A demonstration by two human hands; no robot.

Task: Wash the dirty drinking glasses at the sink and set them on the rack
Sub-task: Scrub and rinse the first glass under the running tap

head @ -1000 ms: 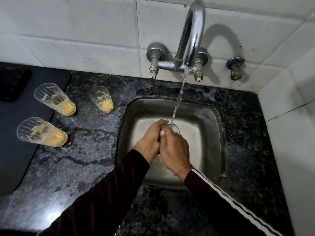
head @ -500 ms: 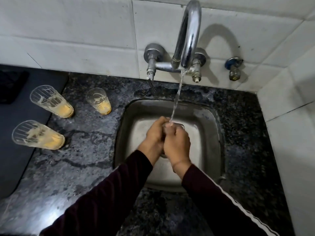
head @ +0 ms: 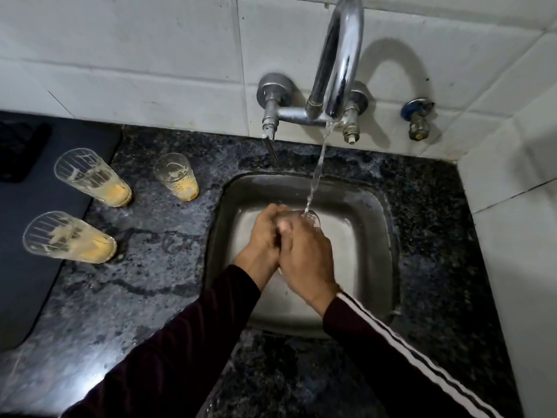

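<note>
Over the steel sink [head: 370,236], both my hands wrap one clear drinking glass [head: 312,218]; only its rim shows past my fingers. My left hand [head: 265,236] grips it from the left and my right hand [head: 304,254] from the right. Water runs from the chrome tap [head: 340,64] into the glass mouth. Three dirty glasses with yellow residue stand on the counter at left: one at the back left [head: 90,176], one nearer the sink [head: 177,178], one in front [head: 67,238].
Dark speckled granite counter [head: 150,297] surrounds the sink. A dark mat [head: 27,267] covers the far left. White tiled walls rise behind and at right, with a small valve [head: 417,119] on the back wall.
My hands with the glass rose toward the tap half a second ago and have stayed there since, shifting slightly around the glass. Water keeps running. The three glasses on the counter stay put.
</note>
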